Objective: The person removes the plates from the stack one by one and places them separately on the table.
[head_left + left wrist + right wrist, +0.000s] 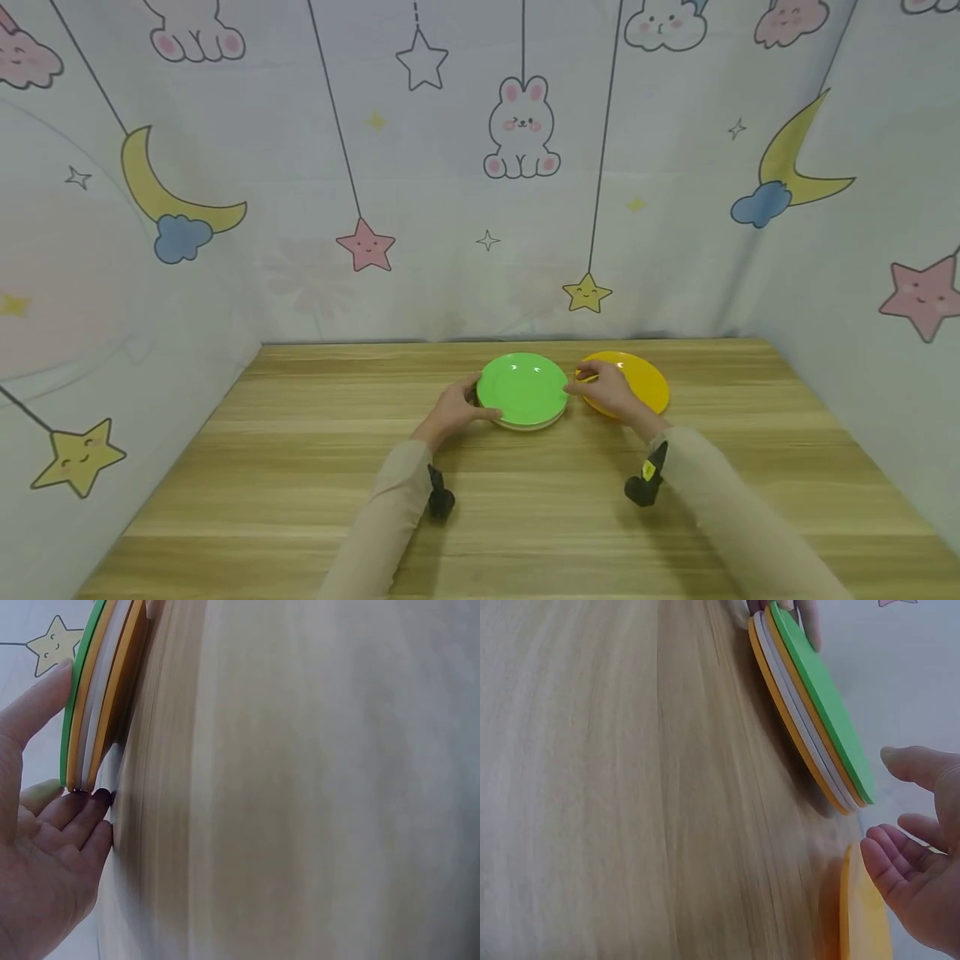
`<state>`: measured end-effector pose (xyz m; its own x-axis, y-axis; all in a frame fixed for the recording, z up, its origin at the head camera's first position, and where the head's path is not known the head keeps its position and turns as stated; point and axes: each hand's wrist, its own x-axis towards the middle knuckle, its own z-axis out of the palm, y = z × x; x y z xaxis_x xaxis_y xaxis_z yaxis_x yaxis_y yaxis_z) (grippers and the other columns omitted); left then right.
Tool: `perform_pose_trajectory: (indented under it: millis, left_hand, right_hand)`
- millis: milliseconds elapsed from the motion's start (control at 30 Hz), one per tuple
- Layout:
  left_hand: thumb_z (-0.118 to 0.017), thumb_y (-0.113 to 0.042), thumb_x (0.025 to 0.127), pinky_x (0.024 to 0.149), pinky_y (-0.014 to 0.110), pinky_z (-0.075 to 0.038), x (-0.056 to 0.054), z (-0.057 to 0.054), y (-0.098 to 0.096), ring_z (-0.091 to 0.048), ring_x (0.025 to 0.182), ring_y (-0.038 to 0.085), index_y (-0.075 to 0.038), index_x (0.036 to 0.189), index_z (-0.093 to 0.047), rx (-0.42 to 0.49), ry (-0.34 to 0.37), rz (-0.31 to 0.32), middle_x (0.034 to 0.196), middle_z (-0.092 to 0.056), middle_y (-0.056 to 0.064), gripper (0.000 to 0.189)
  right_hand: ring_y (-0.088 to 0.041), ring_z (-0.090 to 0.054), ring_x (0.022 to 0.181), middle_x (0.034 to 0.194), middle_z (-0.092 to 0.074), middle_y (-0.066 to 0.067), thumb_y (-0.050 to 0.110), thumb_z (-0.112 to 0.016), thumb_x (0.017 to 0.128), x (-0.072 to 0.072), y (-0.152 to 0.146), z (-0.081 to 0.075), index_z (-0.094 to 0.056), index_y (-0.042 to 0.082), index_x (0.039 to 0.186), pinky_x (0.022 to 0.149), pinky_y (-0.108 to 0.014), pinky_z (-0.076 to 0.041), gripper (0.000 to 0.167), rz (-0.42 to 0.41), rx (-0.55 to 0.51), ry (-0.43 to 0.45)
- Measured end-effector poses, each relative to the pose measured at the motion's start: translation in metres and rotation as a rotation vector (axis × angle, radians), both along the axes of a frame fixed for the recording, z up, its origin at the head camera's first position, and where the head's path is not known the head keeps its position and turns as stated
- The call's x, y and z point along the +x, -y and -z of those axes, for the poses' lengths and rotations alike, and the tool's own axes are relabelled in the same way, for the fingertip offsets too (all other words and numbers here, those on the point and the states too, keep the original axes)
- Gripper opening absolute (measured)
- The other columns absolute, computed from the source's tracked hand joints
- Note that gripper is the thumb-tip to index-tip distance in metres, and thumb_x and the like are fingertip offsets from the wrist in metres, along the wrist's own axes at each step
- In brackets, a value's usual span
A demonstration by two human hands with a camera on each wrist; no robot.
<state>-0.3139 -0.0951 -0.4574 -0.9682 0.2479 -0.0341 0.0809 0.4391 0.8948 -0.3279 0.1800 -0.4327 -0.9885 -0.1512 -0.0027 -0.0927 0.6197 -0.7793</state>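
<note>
A stack of plates sits near the table's far edge, with a green plate on top and orange and white plates layered beneath. My left hand holds its left side; in the left wrist view the thumb lies at the green rim and the fingers reach the lower edges. Close by the stack's right rim is my right hand, its fingers loosely bent and nothing between them. The right wrist view shows it apart from the stack. Below and behind this hand lies a separate orange-yellow plate, partly covered by it.
The wood-grain table stretches toward me and to both sides. Behind it hangs a pale cloth backdrop printed with rabbits, stars and moons, continuing along the left and right sides. Each wrist wears a small black device.
</note>
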Motion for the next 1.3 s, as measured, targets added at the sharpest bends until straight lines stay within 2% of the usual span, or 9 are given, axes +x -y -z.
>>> perform_pose_trajectory:
  millis: [333,467,700,900,1167,1300]
  left_hand:
    - [-0.078,-0.026,0.072,0.106,0.037,-0.032,0.000,0.000,0.001,-0.035,0.129,0.027,-0.001,0.141,-0.027,-0.001,0.000,0.007,0.143,-0.033,0.015,0.090]
    - [-0.078,-0.025,0.072,0.106,0.037,-0.031,0.000,-0.001,0.000,-0.035,0.129,0.027,0.000,0.141,-0.026,0.007,0.008,0.007,0.143,-0.032,0.015,0.090]
    - [-0.078,-0.025,0.072,0.106,0.037,-0.031,-0.001,0.000,0.000,-0.034,0.130,0.027,-0.001,0.142,-0.025,0.004,0.011,0.008,0.144,-0.031,0.015,0.090]
    - [-0.078,-0.026,0.072,0.106,0.037,-0.031,-0.002,0.001,0.000,-0.033,0.130,0.026,-0.002,0.142,-0.027,-0.007,0.006,0.011,0.144,-0.032,0.014,0.089]
    - [-0.078,-0.027,0.071,0.106,0.036,-0.031,-0.002,0.000,0.000,-0.034,0.130,0.025,-0.004,0.142,-0.028,-0.020,0.012,0.008,0.143,-0.033,0.013,0.090]
    - [-0.078,-0.027,0.071,0.106,0.036,-0.032,-0.001,-0.002,-0.001,-0.034,0.130,0.026,-0.003,0.142,-0.027,-0.029,0.006,0.007,0.143,-0.033,0.014,0.090]
  right_hand:
    - [-0.029,-0.058,0.094,0.111,-0.057,-0.022,0.020,-0.072,0.078,0.000,0.016,0.003,-0.054,-0.008,0.119,0.072,-0.031,-0.053,0.053,0.002,0.016,-0.010]
    - [-0.029,-0.058,0.095,0.114,-0.056,-0.023,0.019,-0.072,0.077,0.001,0.020,0.004,-0.053,-0.009,0.120,0.068,-0.029,-0.054,0.054,0.009,0.022,-0.004]
    - [-0.022,-0.057,0.086,0.112,-0.057,-0.020,0.017,-0.074,0.075,0.001,0.025,0.004,-0.051,-0.008,0.122,0.057,-0.023,-0.051,0.058,0.038,-0.005,0.025]
    - [-0.025,-0.055,0.090,0.109,-0.059,-0.019,0.017,-0.075,0.074,0.003,0.026,0.002,-0.053,-0.008,0.120,0.062,-0.023,-0.050,0.056,0.056,0.028,0.009]
    - [-0.028,-0.053,0.096,0.105,-0.060,-0.018,0.017,-0.074,0.076,0.005,0.025,0.001,-0.054,-0.008,0.119,0.082,-0.036,-0.048,0.053,0.062,0.051,-0.012]
    - [-0.029,-0.053,0.098,0.105,-0.059,-0.019,0.015,-0.073,0.077,0.006,0.024,0.000,-0.053,-0.009,0.120,0.086,-0.039,-0.047,0.053,0.060,0.049,-0.016]
